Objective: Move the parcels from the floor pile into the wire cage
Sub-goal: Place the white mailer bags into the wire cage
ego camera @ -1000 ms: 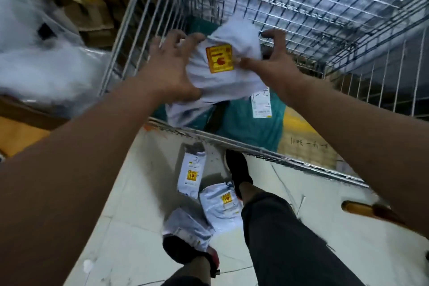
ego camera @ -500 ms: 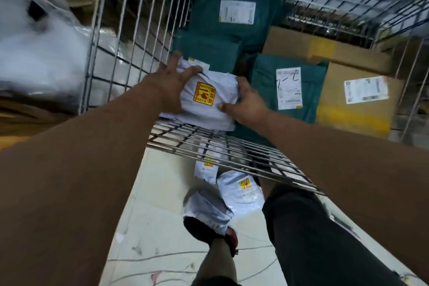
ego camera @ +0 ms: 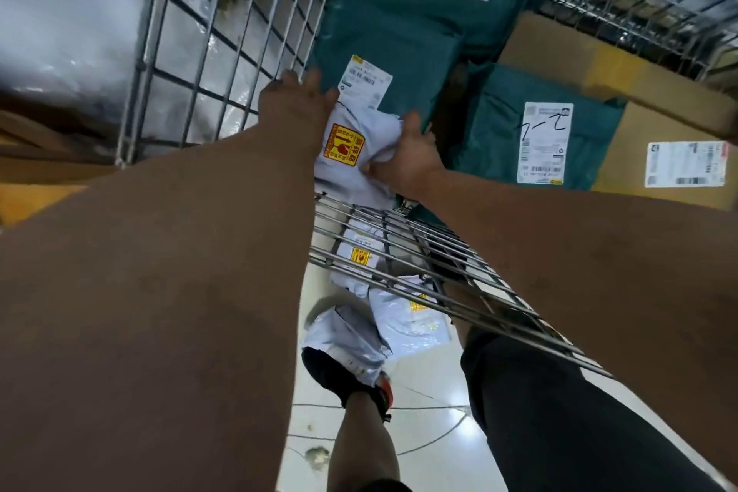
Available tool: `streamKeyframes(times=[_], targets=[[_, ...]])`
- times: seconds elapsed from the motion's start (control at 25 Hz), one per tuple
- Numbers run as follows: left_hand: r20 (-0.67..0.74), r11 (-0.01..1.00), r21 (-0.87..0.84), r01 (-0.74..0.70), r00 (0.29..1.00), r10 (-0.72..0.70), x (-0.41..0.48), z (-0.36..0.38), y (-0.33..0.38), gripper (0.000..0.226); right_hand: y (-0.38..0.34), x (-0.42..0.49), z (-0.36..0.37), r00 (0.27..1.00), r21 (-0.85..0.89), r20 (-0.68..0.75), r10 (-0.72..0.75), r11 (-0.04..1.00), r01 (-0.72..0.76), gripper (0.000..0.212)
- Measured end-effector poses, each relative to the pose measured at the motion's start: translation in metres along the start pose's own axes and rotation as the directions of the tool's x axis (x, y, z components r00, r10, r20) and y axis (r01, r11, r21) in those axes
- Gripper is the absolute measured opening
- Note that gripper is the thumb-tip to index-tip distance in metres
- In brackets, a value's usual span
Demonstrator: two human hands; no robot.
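Wire cage [ego camera: 223, 52]: it stood open at the top, and both arms reached over its front rim; the arms should stay above that rim so the bars did not catch them.
Teal parcels [ego camera: 383, 40]: they lay flat inside and gave a soft bed, so a low release onto them seemed best.
Floor pile [ego camera: 399, 324]: some white bags waited on the floor beside the person's feet, outside the cage.
White parcel [ego camera: 351, 168]: it was inside the cage, just past the rim, touching the teal parcels.
Left hand [ego camera: 295, 104]: its fingers grasped the far left edge.
Right hand [ego camera: 411, 156]: its fingers were curled round the right edge.
Yellow sticker [ego camera: 344, 146]: it probably meant fragile, so the parcel should be laid down, not dropped.
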State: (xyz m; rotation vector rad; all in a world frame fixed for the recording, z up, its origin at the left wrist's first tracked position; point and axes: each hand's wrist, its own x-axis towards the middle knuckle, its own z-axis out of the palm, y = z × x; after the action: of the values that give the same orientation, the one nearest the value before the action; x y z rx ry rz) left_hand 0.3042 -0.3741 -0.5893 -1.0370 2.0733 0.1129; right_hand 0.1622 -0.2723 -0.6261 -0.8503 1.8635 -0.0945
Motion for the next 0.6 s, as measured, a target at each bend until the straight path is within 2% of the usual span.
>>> streamKeyframes(times=[0.12, 0.24, 0.32, 0.4, 0.48, 0.6], targets=[[0.024, 1.0, -0.012, 0.029, 0.999, -0.029, 0.001, -0.005, 0.008, 0.08, -0.003, 0.001, -0.005, 1.0, -0.139, 0.001, 0.019, 0.99, -0.019, 0.102], [0.065, 0.997, -0.078, 0.024, 0.998, -0.019, -0.007, -0.02, 0.011, 0.098, -0.006, -0.005, -0.019, 0.988, -0.259, -0.107, -0.114, 0.962, 0.083, 0.109], [0.038, 0.965, -0.261, 0.009, 0.999, 0.0, -0.019, -0.037, 0.009, 0.11, -0.009, -0.016, -0.035, 0.954, -0.261, -0.15, -0.261, 0.941, 0.216, 0.101], [-0.053, 0.857, -0.516, -0.007, 0.998, -0.024, -0.035, -0.048, 0.0, 0.104, -0.015, -0.027, -0.052, 0.917, -0.207, -0.142, -0.374, 0.917, 0.342, 0.089], [-0.185, 0.658, -0.752, -0.053, 0.974, -0.133, -0.057, -0.049, -0.007, 0.082, -0.024, -0.041, -0.067, 0.869, -0.153, -0.123, -0.479, 0.874, 0.461, 0.078], [-0.308, 0.461, -0.879, -0.118, 0.879, -0.363, -0.097, -0.05, -0.011, 0.06, -0.048, -0.072, -0.081, 0.798, -0.117, -0.133, -0.588, 0.809, 0.576, 0.063]])
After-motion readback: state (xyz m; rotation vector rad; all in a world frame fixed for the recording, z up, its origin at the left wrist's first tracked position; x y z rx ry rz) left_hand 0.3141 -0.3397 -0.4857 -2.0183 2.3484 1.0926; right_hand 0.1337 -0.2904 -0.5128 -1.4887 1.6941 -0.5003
